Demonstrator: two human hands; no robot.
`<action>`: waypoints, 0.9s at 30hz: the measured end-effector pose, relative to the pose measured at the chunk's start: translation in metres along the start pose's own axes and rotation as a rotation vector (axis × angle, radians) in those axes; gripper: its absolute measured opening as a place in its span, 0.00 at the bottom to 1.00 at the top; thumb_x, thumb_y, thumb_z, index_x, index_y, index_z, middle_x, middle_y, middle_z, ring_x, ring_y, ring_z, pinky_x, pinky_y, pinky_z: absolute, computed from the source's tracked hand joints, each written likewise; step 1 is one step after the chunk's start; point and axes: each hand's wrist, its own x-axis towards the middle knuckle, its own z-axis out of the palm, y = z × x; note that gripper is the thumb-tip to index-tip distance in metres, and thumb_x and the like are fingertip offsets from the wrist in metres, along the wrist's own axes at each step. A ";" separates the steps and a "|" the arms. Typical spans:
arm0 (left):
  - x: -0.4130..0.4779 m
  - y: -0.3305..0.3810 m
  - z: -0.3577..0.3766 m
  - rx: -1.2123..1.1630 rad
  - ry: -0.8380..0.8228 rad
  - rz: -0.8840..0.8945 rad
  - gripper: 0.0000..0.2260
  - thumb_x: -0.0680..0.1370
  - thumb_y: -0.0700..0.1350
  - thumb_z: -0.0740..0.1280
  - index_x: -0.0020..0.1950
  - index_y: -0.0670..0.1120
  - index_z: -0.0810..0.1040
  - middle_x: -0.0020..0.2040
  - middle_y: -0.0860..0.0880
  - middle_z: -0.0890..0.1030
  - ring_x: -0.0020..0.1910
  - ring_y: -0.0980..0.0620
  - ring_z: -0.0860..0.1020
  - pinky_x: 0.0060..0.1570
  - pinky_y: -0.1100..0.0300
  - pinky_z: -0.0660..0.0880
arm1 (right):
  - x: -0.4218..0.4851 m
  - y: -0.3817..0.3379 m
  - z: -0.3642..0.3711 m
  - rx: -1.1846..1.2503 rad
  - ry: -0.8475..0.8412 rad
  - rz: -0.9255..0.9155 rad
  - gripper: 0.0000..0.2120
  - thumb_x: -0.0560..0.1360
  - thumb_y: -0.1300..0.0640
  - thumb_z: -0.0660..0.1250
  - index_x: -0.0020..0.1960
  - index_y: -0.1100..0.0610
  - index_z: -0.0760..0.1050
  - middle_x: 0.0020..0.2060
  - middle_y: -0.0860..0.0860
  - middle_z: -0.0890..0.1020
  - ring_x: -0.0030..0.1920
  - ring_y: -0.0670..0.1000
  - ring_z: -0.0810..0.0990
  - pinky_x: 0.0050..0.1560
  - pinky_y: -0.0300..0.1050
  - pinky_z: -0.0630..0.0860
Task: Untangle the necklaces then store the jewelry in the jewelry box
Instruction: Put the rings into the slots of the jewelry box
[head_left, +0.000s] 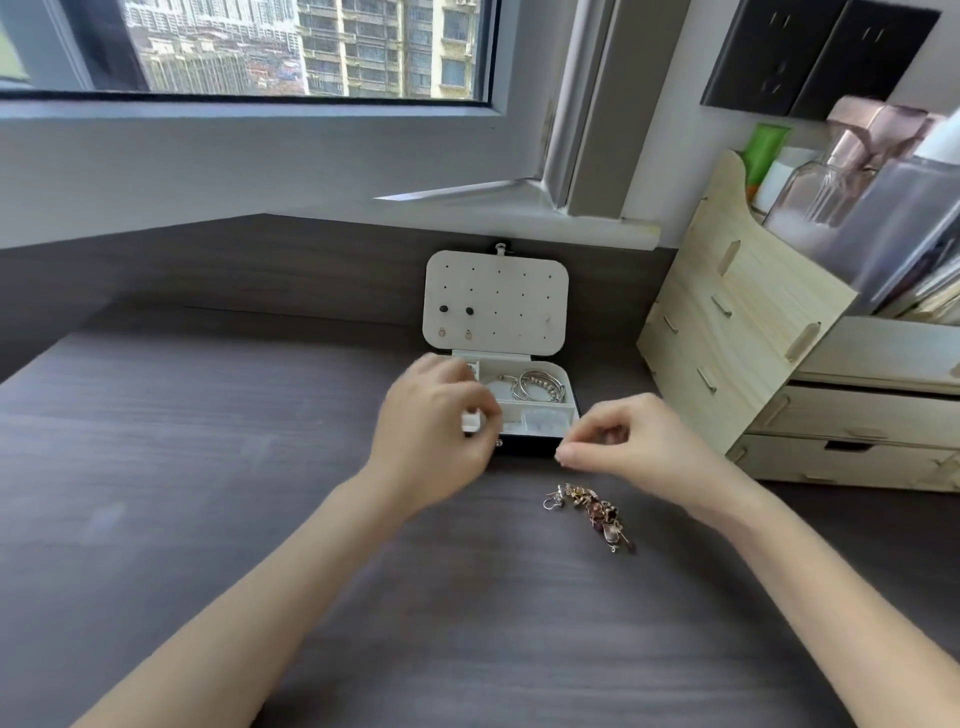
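Just at the far edge of the dark desk stands the jewelry box, open, its lid upright with a few stud earrings pinned on it. Silver bangles lie in the right rear compartment. The left hand is over the left part of the box, fingers curled, but it is blurred and I cannot tell if it holds something. The right hand is beside the box's front right corner, thumb and forefinger brought together; whether a fine chain is between them is not visible. The tangled jewelry lies on the desk just below the right hand, outside the box. A wooden drawer organizer stands to the right.
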 end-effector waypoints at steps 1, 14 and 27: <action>-0.003 0.012 0.003 0.039 -0.056 0.026 0.04 0.66 0.45 0.68 0.31 0.49 0.81 0.32 0.51 0.76 0.34 0.48 0.73 0.34 0.62 0.67 | -0.002 0.002 -0.004 0.135 0.009 0.039 0.03 0.68 0.58 0.75 0.37 0.55 0.83 0.31 0.47 0.83 0.30 0.38 0.74 0.35 0.29 0.69; -0.001 0.070 0.033 0.292 -0.468 -0.176 0.09 0.71 0.45 0.65 0.45 0.47 0.83 0.46 0.48 0.80 0.49 0.45 0.75 0.46 0.57 0.72 | -0.007 0.025 -0.003 0.368 0.058 0.169 0.02 0.68 0.59 0.75 0.38 0.56 0.83 0.32 0.46 0.83 0.35 0.36 0.78 0.38 0.24 0.69; 0.015 0.023 -0.033 -0.515 -0.353 -0.803 0.04 0.73 0.38 0.70 0.38 0.44 0.81 0.32 0.50 0.78 0.32 0.55 0.73 0.31 0.69 0.67 | 0.033 -0.011 0.013 0.381 0.063 0.070 0.02 0.70 0.59 0.73 0.42 0.57 0.83 0.36 0.47 0.83 0.36 0.35 0.78 0.33 0.23 0.68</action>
